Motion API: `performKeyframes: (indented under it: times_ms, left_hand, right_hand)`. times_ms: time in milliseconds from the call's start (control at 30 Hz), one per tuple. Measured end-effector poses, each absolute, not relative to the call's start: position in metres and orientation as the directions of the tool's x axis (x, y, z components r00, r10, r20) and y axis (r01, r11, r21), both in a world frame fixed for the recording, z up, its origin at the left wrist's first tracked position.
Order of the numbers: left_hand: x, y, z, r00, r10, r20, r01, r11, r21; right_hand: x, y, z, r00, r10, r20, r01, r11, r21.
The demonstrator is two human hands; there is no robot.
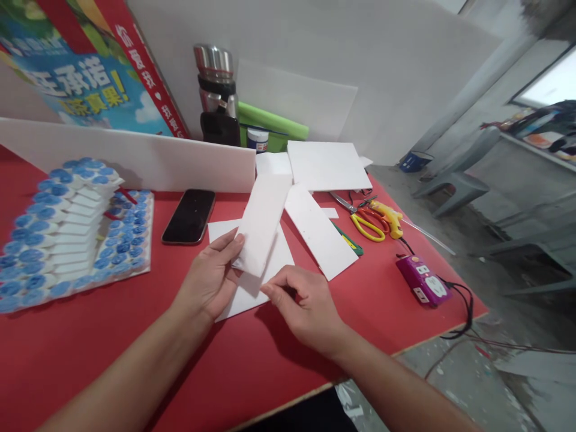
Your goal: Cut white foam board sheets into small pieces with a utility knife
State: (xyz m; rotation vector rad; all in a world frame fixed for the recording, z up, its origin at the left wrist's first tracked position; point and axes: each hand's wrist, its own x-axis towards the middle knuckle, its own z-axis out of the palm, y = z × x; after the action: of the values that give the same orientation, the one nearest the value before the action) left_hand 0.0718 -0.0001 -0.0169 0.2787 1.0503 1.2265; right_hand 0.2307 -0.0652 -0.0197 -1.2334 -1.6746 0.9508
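Note:
My left hand [213, 273] grips a long white foam board strip [265, 222] by its lower left edge, thumb on top. The strip tilts up and away, above a white foam board sheet [243, 297] on the table. Close to the strip's lower corner is my right hand [308, 306], thumb and index finger pinched together. Anything between those fingertips is too small to make out. A second white strip [319, 231] lies to the right, partly over a green and yellow utility knife [353, 243].
On the red table [180, 366] are a blue-and-white foam model [67, 240], a phone [189, 217], scissors [366, 225], a yellow glue gun [386, 219] and a purple power socket [423, 281] with cables. Behind stand a white panel [180, 162], a steel flask [216, 78] and stacked white boards [330, 167].

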Motion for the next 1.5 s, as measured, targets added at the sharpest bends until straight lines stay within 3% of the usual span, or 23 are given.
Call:
performKeyframes:
  times_ms: [100, 200, 333, 400, 467, 533, 600, 700, 800, 900, 1033, 1200, 1500]
  left_hand:
    - [0.069, 0.002, -0.017, -0.065, 0.848, -0.525, -0.652, 0.363, 0.666]
    - [0.068, 0.0, -0.014, -0.067, 0.838, -0.541, -0.67, 0.364, 0.647]
    - [0.068, -0.004, -0.01, -0.024, 0.839, -0.544, -0.604, 0.421, 0.676]
    - [0.067, -0.006, -0.009, 0.011, 0.847, -0.532, -0.533, 0.455, 0.713]
    - [0.067, -0.007, -0.009, 0.03, 0.863, -0.505, -0.447, 0.463, 0.765]
    - [0.067, -0.009, -0.012, 0.022, 0.889, -0.458, -0.313, 0.441, 0.841]
    - [0.068, -0.01, -0.016, 0.008, 0.917, -0.398, -0.129, 0.396, 0.909]
    - [0.067, -0.012, -0.021, 0.01, 0.962, -0.272, 0.201, 0.265, 0.943]
    - [0.063, -0.015, -0.024, 0.126, 0.99, -0.057, 0.607, -0.032, 0.794]
    - [0.055, -0.011, -0.027, 0.269, 0.957, 0.108, 0.772, -0.281, 0.57]
    - [0.041, 0.005, -0.039, 0.493, 0.844, 0.211, 0.776, -0.537, 0.332]
    - [0.031, 0.024, -0.05, 0.607, 0.794, -0.024, 0.76, -0.571, 0.31]
    - [0.049, 0.033, -0.047, 0.685, 0.726, 0.066, 0.666, -0.66, 0.348]
  right_hand:
    - [0.24, -0.071, -0.011, -0.363, 0.929, 0.073, 0.424, 0.235, -0.875]
    - [0.274, -0.083, 0.002, -0.471, 0.881, -0.051, 0.621, 0.29, -0.729]
    - [0.333, -0.102, 0.02, -0.37, 0.921, -0.121, 0.848, 0.282, -0.448]
    - [0.345, -0.105, 0.025, -0.267, 0.961, -0.076, 0.883, 0.212, -0.419]
    - [0.339, -0.099, 0.023, -0.169, 0.986, 0.003, 0.871, 0.151, -0.468]
    - [0.318, -0.087, 0.014, -0.154, 0.983, 0.103, 0.844, 0.185, -0.504]
    - [0.292, -0.074, -0.001, -0.248, 0.95, 0.19, 0.838, 0.309, -0.451]
    - [0.265, -0.061, -0.025, -0.357, 0.913, 0.2, 0.846, 0.406, -0.344]
    - [0.257, -0.058, -0.04, -0.389, 0.904, 0.178, 0.86, 0.425, -0.283]
    - [0.26, -0.06, -0.043, -0.395, 0.901, 0.179, 0.865, 0.431, -0.258]
    - [0.265, -0.059, -0.042, -0.427, 0.888, 0.172, 0.855, 0.459, -0.242]
    - [0.271, -0.059, -0.047, -0.418, 0.879, 0.23, 0.839, 0.47, -0.273]
    - [0.279, -0.058, -0.067, -0.407, 0.821, 0.399, 0.813, 0.525, -0.251]
